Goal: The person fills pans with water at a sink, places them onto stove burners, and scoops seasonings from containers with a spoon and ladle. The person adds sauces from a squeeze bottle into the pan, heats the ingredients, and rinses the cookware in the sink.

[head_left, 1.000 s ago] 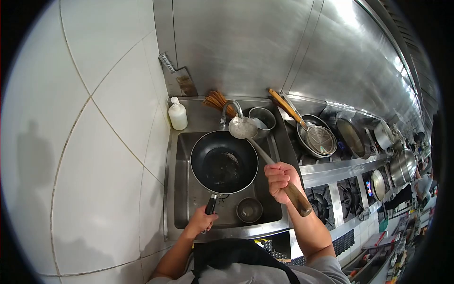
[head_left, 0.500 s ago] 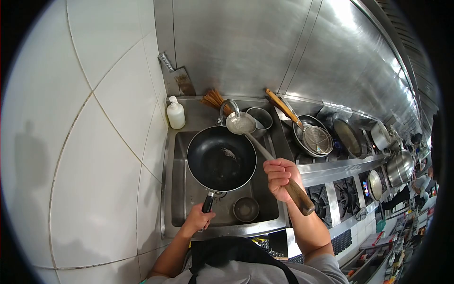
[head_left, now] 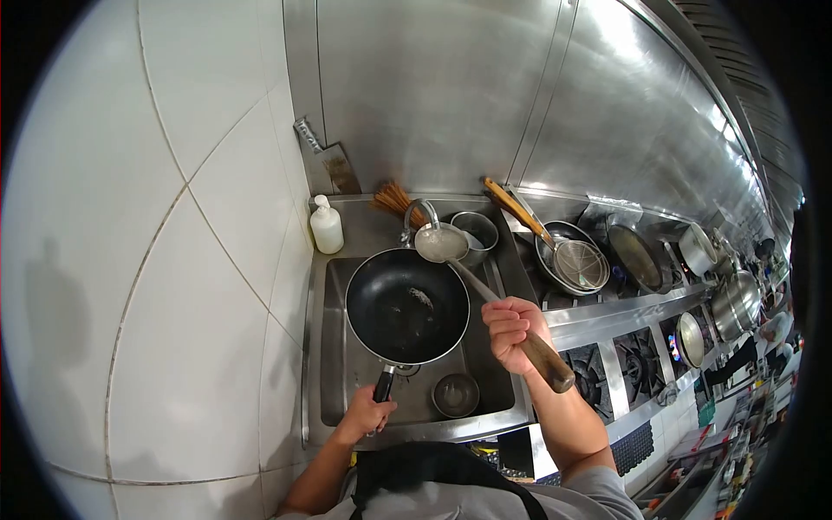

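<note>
My left hand [head_left: 367, 411] is wrapped round the black handle of a dark wok [head_left: 407, 308], which is over the sink [head_left: 327, 381]. A little liquid or foam shows on the wok's inner surface. In my right hand [head_left: 513, 334] is the wooden handle of a metal ladle [head_left: 440, 243]; its bowl is under the curved faucet [head_left: 423, 208], just beyond the wok's far rim. A small metal bowl [head_left: 455, 395] rests in the sink near its front edge. Behind the ladle stands a metal pot [head_left: 475, 229].
A white pump bottle [head_left: 327, 227], a bamboo brush [head_left: 395, 201] and a cleaver [head_left: 334, 165] are along the back. To the right, pans and a strainer [head_left: 580, 264] sit by the stove burners [head_left: 639, 364]. Another person [head_left: 774, 329] is at the far right.
The wok and ladle stay nearly in place while the view shifts slightly. The liquid or foam inside the wok has changed shape.
</note>
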`<state>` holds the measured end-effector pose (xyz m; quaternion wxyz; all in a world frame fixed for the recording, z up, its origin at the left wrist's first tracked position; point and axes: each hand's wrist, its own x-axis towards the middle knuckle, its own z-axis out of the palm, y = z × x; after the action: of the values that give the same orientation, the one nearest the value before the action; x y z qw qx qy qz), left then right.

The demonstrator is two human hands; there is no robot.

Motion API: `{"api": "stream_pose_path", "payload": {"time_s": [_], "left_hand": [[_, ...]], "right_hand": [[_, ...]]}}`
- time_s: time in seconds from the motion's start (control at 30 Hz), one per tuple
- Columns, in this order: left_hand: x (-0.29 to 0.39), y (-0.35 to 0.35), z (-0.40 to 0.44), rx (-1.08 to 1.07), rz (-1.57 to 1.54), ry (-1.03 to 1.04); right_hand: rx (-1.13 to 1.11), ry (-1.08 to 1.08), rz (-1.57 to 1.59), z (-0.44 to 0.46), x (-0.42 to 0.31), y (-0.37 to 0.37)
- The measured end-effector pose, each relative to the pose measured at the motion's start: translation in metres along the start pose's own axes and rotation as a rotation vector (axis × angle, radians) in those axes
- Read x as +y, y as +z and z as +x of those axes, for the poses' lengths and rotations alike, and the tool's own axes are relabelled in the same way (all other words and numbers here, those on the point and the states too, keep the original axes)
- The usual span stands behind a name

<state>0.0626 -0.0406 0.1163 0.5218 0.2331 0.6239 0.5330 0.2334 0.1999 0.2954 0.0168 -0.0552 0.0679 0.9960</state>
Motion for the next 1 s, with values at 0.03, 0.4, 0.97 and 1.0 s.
{"api": "stream_pose_path", "payload": {"time_s": [0.03, 0.4, 0.97, 1.0], "left_hand": [[-0.002, -0.001, 0.0, 0.0, 0.002, 0.005], [-0.016, -0.003, 0.0, -0.023, -0.02, 0.023], [-0.011, -0.002, 0.004, -0.064, -0.044, -0.028], [-0.01, -0.001, 0.003, -0.072, -0.018, -0.018]], "right_hand": [[0.007, 0.008, 0.011, 0.0, 0.0, 0.0], [0.012, 0.031, 0.026, -0.003, -0.003, -0.006], [0.611, -0.131, -0.916, -0.057, -0.007, -0.057], [0.676, -0.168, -1.098, -0.059, -0.004, -0.058]]}}
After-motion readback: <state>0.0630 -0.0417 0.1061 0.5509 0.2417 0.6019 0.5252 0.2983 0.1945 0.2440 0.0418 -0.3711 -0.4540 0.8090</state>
